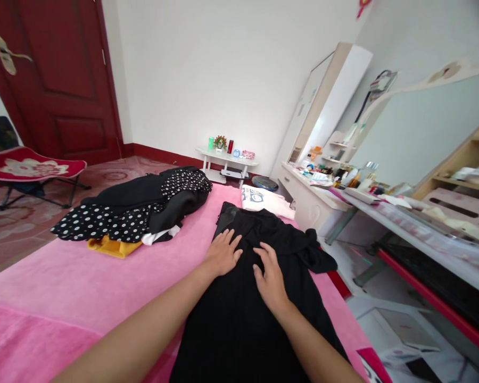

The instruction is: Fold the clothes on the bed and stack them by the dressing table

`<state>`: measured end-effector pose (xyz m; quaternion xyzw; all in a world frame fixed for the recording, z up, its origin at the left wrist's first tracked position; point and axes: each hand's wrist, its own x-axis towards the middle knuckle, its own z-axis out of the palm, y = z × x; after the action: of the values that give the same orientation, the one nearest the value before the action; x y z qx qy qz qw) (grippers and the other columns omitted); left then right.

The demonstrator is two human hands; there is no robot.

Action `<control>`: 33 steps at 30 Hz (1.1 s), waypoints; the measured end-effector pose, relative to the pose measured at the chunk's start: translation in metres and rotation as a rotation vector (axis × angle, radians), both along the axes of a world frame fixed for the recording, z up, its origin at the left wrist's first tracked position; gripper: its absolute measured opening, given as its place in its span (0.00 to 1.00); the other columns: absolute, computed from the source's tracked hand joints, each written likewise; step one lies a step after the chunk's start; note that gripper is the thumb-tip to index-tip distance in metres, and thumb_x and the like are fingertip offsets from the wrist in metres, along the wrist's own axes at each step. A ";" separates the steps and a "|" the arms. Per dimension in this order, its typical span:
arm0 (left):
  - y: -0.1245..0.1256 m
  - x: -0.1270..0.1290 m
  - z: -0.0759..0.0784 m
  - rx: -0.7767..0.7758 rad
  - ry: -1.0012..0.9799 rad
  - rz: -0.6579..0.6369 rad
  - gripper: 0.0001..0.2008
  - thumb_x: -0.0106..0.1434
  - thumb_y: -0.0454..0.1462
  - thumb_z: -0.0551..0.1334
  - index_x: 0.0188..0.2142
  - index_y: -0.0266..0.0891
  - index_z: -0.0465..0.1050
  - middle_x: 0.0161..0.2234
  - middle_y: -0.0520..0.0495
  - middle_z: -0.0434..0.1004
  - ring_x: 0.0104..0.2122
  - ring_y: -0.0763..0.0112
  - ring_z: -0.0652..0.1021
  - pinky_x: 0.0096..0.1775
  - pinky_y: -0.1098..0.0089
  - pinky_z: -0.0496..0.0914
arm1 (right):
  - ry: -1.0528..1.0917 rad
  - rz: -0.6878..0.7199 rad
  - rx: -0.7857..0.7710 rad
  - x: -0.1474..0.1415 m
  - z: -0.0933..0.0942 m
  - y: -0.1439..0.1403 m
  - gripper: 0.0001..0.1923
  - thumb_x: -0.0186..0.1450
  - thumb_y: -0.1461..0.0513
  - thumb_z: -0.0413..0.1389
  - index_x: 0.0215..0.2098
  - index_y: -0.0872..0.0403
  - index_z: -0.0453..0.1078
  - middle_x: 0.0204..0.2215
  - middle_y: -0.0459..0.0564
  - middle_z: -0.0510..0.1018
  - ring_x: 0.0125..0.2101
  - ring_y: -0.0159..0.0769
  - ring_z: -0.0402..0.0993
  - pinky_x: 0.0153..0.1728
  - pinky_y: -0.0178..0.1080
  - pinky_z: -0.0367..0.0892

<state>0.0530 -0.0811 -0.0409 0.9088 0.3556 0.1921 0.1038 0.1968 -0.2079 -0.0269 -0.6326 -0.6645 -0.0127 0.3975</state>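
Note:
A black garment (239, 319) lies spread lengthwise over the pink bedcover (64, 276), with one sleeve-like part bunched out to the right. My left hand (223, 252) rests flat near its upper left edge, fingers stretched out. To the right, my right hand (270, 276) lies on the same cloth with its fingers apart and slightly bent. Neither hand grips the fabric. Beyond the garment's far end sits a folded white and pale pink cloth (265, 200) with blue prints.
Left on the bed is a heap of dark and polka-dot clothes (135, 205) with a yellow piece (114, 247) under it. A cluttered dressing table (323, 194) and a desk (427, 234) line the right. A low white table (225, 156) and red folding chair (35, 165) stand beyond.

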 end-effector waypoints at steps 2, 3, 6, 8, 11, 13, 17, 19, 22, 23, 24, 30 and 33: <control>-0.001 0.000 -0.004 0.014 -0.008 0.004 0.27 0.67 0.48 0.47 0.62 0.42 0.55 0.65 0.42 0.50 0.64 0.56 0.50 0.61 0.55 0.46 | -0.098 -0.039 0.042 0.016 0.005 0.016 0.25 0.59 0.69 0.48 0.55 0.50 0.60 0.61 0.54 0.56 0.60 0.43 0.54 0.59 0.51 0.55; -0.001 0.000 -0.005 0.015 -0.012 0.003 0.26 0.67 0.48 0.47 0.62 0.44 0.55 0.65 0.43 0.50 0.64 0.56 0.50 0.62 0.55 0.46 | -0.137 -0.059 0.060 0.025 0.008 0.027 0.27 0.59 0.70 0.48 0.56 0.51 0.59 0.61 0.54 0.56 0.61 0.43 0.52 0.60 0.51 0.53; -0.002 0.000 -0.002 0.010 -0.019 0.005 0.27 0.67 0.49 0.46 0.62 0.45 0.55 0.65 0.44 0.50 0.64 0.57 0.50 0.62 0.56 0.46 | -0.184 -0.156 0.076 0.056 0.020 0.069 0.29 0.58 0.69 0.50 0.58 0.54 0.56 0.58 0.57 0.62 0.59 0.43 0.55 0.59 0.52 0.54; -0.001 -0.001 0.000 0.003 -0.020 0.006 0.26 0.67 0.49 0.46 0.62 0.45 0.55 0.65 0.45 0.50 0.64 0.57 0.50 0.62 0.56 0.46 | -0.216 -0.196 -0.037 0.075 0.027 0.096 0.32 0.58 0.66 0.53 0.60 0.55 0.53 0.54 0.58 0.68 0.56 0.44 0.61 0.55 0.51 0.58; -0.001 -0.001 0.001 -0.008 -0.024 0.010 0.26 0.67 0.49 0.46 0.62 0.46 0.55 0.65 0.45 0.49 0.64 0.56 0.50 0.62 0.55 0.47 | -0.372 -0.132 -0.389 0.098 0.037 0.121 0.32 0.57 0.59 0.59 0.58 0.55 0.58 0.47 0.56 0.74 0.49 0.45 0.69 0.50 0.47 0.62; -0.001 -0.002 0.002 -0.015 -0.033 0.015 0.26 0.67 0.48 0.47 0.62 0.46 0.55 0.65 0.46 0.49 0.64 0.56 0.50 0.61 0.55 0.47 | -0.452 -0.073 -0.570 0.114 0.045 0.124 0.25 0.55 0.57 0.61 0.50 0.54 0.68 0.42 0.54 0.77 0.44 0.44 0.73 0.46 0.43 0.64; -0.001 -0.001 0.003 -0.033 -0.042 0.021 0.25 0.67 0.48 0.48 0.62 0.48 0.56 0.65 0.48 0.49 0.64 0.56 0.50 0.61 0.54 0.47 | -0.500 -0.078 -0.766 0.156 0.065 0.115 0.14 0.49 0.58 0.65 0.35 0.51 0.76 0.33 0.50 0.80 0.36 0.43 0.76 0.37 0.38 0.66; -0.001 -0.001 0.003 -0.041 -0.041 0.019 0.25 0.67 0.48 0.48 0.62 0.48 0.56 0.65 0.48 0.49 0.64 0.56 0.50 0.62 0.54 0.47 | -0.532 -0.112 -0.841 0.177 0.077 0.109 0.13 0.45 0.62 0.66 0.31 0.50 0.77 0.30 0.49 0.80 0.34 0.43 0.76 0.35 0.39 0.66; 0.000 0.000 0.002 -0.043 -0.044 0.024 0.25 0.67 0.48 0.48 0.62 0.47 0.57 0.65 0.47 0.49 0.64 0.56 0.50 0.62 0.54 0.47 | -0.565 -0.182 -0.897 0.198 0.093 0.104 0.11 0.40 0.65 0.66 0.24 0.51 0.76 0.27 0.51 0.79 0.34 0.46 0.76 0.34 0.40 0.65; 0.000 0.000 0.001 -0.043 -0.048 0.025 0.25 0.67 0.48 0.48 0.62 0.47 0.57 0.65 0.47 0.49 0.64 0.55 0.50 0.62 0.54 0.47 | -0.566 -0.206 -0.907 0.201 0.098 0.103 0.10 0.39 0.65 0.66 0.23 0.52 0.76 0.25 0.51 0.78 0.33 0.47 0.76 0.33 0.40 0.65; 0.000 0.000 0.001 -0.044 -0.051 0.026 0.25 0.67 0.48 0.48 0.62 0.47 0.57 0.65 0.47 0.49 0.64 0.55 0.50 0.62 0.54 0.47 | -0.560 -0.228 -0.913 0.204 0.103 0.102 0.09 0.40 0.65 0.65 0.22 0.53 0.76 0.24 0.52 0.78 0.31 0.47 0.76 0.31 0.40 0.65; 0.000 -0.001 -0.001 -0.045 -0.071 0.020 0.25 0.66 0.48 0.48 0.61 0.47 0.57 0.65 0.47 0.49 0.64 0.56 0.50 0.62 0.54 0.46 | -0.511 -0.299 -0.754 0.196 0.142 0.100 0.07 0.56 0.62 0.55 0.28 0.54 0.75 0.25 0.56 0.78 0.27 0.42 0.75 0.28 0.41 0.65; -0.001 -0.002 0.000 -0.047 -0.076 0.020 0.26 0.66 0.48 0.49 0.61 0.44 0.58 0.65 0.45 0.50 0.64 0.55 0.50 0.62 0.55 0.46 | -0.554 -0.310 -0.549 0.173 0.170 0.098 0.08 0.58 0.57 0.56 0.31 0.52 0.75 0.27 0.58 0.77 0.28 0.43 0.73 0.31 0.44 0.65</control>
<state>0.0511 -0.0824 -0.0405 0.8945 0.3649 0.2191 0.1367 0.3693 -0.1100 0.1427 -0.7803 -0.6219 -0.0646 0.0138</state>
